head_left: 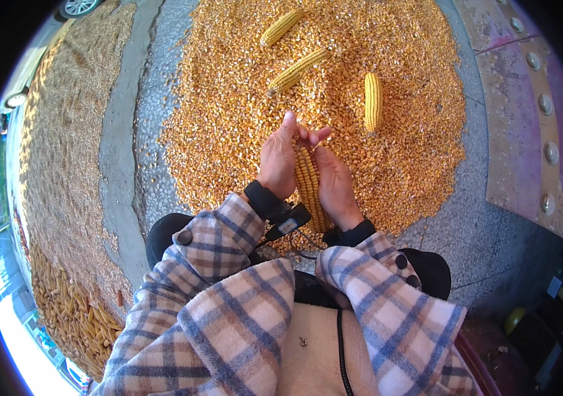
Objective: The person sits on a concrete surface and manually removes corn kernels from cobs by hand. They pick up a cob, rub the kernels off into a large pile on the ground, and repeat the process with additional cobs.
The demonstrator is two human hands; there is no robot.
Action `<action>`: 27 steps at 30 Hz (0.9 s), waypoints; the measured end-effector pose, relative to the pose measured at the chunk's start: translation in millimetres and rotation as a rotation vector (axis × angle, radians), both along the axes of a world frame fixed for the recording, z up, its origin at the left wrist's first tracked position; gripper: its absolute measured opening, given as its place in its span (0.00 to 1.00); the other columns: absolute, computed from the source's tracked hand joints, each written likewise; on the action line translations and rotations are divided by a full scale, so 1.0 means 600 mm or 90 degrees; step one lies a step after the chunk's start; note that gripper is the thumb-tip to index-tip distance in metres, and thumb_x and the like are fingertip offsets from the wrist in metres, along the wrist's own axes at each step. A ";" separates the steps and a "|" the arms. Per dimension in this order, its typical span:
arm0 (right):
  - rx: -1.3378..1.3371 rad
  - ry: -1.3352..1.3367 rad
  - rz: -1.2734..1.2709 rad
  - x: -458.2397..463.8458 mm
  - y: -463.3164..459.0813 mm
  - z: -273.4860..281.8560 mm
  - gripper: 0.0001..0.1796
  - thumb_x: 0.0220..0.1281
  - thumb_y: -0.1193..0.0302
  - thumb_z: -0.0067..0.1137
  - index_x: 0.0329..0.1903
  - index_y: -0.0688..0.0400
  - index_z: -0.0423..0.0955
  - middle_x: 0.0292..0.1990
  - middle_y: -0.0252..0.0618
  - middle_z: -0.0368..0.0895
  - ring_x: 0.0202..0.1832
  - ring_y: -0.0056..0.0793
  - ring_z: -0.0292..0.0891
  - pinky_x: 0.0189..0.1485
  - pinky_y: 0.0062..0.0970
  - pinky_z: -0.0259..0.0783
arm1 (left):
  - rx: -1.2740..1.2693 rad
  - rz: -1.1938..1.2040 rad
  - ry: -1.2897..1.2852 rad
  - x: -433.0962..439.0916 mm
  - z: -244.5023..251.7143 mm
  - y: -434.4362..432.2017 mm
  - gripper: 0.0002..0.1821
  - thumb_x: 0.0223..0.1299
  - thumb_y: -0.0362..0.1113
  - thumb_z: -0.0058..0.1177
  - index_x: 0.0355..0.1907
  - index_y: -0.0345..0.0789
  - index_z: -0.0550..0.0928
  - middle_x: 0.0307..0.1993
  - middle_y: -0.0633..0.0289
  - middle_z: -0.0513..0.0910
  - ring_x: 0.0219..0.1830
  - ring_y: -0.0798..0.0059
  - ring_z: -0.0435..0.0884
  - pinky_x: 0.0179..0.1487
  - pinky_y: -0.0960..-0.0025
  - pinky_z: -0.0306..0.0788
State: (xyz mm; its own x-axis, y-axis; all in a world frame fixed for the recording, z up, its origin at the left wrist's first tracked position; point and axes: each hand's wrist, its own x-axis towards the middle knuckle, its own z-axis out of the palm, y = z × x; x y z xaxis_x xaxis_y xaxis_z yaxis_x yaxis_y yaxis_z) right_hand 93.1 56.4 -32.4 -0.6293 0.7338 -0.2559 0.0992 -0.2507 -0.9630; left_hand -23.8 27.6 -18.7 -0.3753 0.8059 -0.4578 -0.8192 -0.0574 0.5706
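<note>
Between my hands is a yellow ear of corn [307,185], its kernel rows pointing toward my body and gaps showing between some rows. My left hand [280,156] lies along its left side with the thumb raised. On the ear's right side, my right hand [336,183] holds it, the thumb near the far tip. Under both hands spreads a wide heap of loose corn kernels [227,114]. Three more whole ears rest on it: one ear [374,103] to the right, another ear [297,72] ahead, and a third ear [282,27] farther off.
Speckled floor tiles [464,237] surround the heap. A worn door panel with metal studs [509,114] stands at right. Leftward, past a concrete strip [118,143], lies a layer of grain [73,143]. A pile of corn ears [71,312] lies lower left. Vehicle wheels [78,6] show beyond.
</note>
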 end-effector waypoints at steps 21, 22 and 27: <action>0.140 -0.068 -0.037 0.004 0.014 0.012 0.23 0.75 0.59 0.38 0.45 0.64 0.77 0.32 0.43 0.82 0.33 0.26 0.76 0.38 0.26 0.69 | 0.031 -0.042 -0.054 -0.028 0.006 0.012 0.23 0.72 0.54 0.35 0.36 0.35 0.74 0.31 0.61 0.78 0.48 0.63 0.79 0.51 0.64 0.72; 0.124 -0.072 -0.039 0.005 0.017 0.013 0.22 0.74 0.58 0.38 0.45 0.63 0.76 0.32 0.42 0.81 0.34 0.26 0.76 0.38 0.27 0.69 | 0.046 -0.101 -0.040 -0.030 0.007 0.011 0.26 0.71 0.55 0.35 0.46 0.32 0.75 0.39 0.59 0.79 0.49 0.63 0.78 0.51 0.64 0.71; 0.104 -0.093 -0.025 0.008 0.021 0.021 0.21 0.74 0.56 0.41 0.45 0.62 0.74 0.32 0.39 0.80 0.34 0.26 0.75 0.39 0.27 0.69 | -0.008 -0.046 -0.006 -0.018 0.012 0.012 0.24 0.72 0.51 0.37 0.49 0.31 0.73 0.51 0.55 0.75 0.54 0.58 0.76 0.58 0.58 0.69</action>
